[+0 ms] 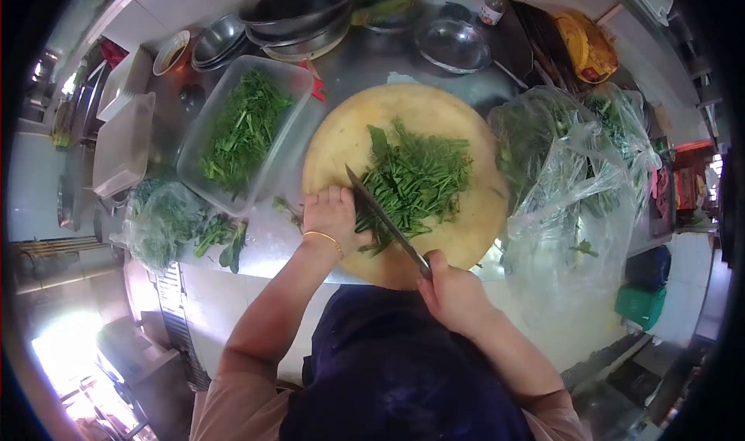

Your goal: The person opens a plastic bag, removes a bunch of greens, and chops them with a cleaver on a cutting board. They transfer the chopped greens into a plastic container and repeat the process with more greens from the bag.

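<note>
Chopped green leafy stems (419,178) lie in a loose heap on the round wooden cutting board (334,142). My right hand (454,292) is wrapped round the handle of a kitchen knife (386,221). Its blade slants up and left along the heap's left edge, the tip near my left hand's fingers. My left hand (332,217), a gold bracelet at the wrist, rests on the board's left edge beside the blade. Its fingers point forward and look flat, with the thumb out towards the greens; I see nothing gripped in it. A few leaves (285,208) stick out left of it.
A clear plastic tub (299,92) of cut greens stands left of the board, near bagged greens (163,220). On the right, large plastic bags (578,200) of greens crowd the board. Metal bowls (299,29), a strainer (452,45) and a bottle (495,5) line the back.
</note>
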### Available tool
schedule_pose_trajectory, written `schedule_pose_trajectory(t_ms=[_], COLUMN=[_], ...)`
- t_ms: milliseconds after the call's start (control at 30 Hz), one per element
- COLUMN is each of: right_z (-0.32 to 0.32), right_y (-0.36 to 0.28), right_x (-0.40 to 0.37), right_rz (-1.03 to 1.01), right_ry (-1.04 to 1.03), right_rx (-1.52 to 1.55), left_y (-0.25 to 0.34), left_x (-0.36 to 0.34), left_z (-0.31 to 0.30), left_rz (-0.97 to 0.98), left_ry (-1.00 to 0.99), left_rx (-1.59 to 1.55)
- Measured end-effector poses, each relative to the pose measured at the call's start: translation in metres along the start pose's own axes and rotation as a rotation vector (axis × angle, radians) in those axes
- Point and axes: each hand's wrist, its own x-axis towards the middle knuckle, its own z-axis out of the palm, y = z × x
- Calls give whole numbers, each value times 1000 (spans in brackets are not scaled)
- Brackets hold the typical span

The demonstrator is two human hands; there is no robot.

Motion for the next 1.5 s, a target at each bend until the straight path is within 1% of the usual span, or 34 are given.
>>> schedule_pose_trajectory(t_ms=[100, 167, 233, 267, 367, 400, 500, 600, 700, 800, 900, 1000, 1100, 1133, 1200, 1233, 1300, 1367, 1433, 1500], right_z=[7, 28, 32, 35, 36, 31, 3, -3, 4, 33, 34, 40, 28, 19, 11, 6, -4, -6, -4, 7], right_y=[1, 6, 10, 11, 37, 34, 15, 2, -9, -6, -13, 17, 27, 23, 22, 22, 19, 12, 3, 0], right_x=[18, 45, 61, 64, 54, 41, 0, -19, -15, 17, 36, 46, 24, 14, -3, -10, -22, -31, -31, -22], right_rz=[-16, -40, -56, -57, -87, -82, 6, -41, -48, 60, 36, -88, -41, 67, 93, 104, 36, -39, -21, 12], right_ry=[11, 63, 120, 157, 262, 283, 192, 138, 67, -51, -19, 174, 226, 168, 165, 165, 160, 161, 27, -146], right_rx=[-8, -1, 75, 116, 323, 311, 206, 171, 29, -27, -63, 305, 373, 386, 418, 431, 331, 286, 180, 65], left_y=[-1, -4, -4, -2, 8, 13, 9, -17, -32, -28, -27, -28, -21, -12, 5, 5, 5, -18, -36, -41], left_x=[-3, 1, -7, -9, 3, 10, 5, -30, -49, -44, -41, -46, -38, -32, -17, -19, -27, -47, -66, -73], left_z=[12, 17, 23, 24, 25, 28, 24, 24, 41, 54, 59, 62, 77, 79, 74, 69, 54, 50, 51, 62], left_rz=[72, 104, 96, 102, 47, 41, 32, 7, 33, 105, 158, 161, 126, 151, 204, 188, 153, 135, 94, 109], left_ry=[40, 62, 123, 156, 123, 184, 327, 394, 415, 413, 450, 528, 578, 561, 533, 528, 522, 591, 636, 624], left_rx=[1, 29, -3, -15, -120, -207, -261, -286, -382, -295, -292, -323, -352, -352, -351, -379, -433, -428, -414, -409])
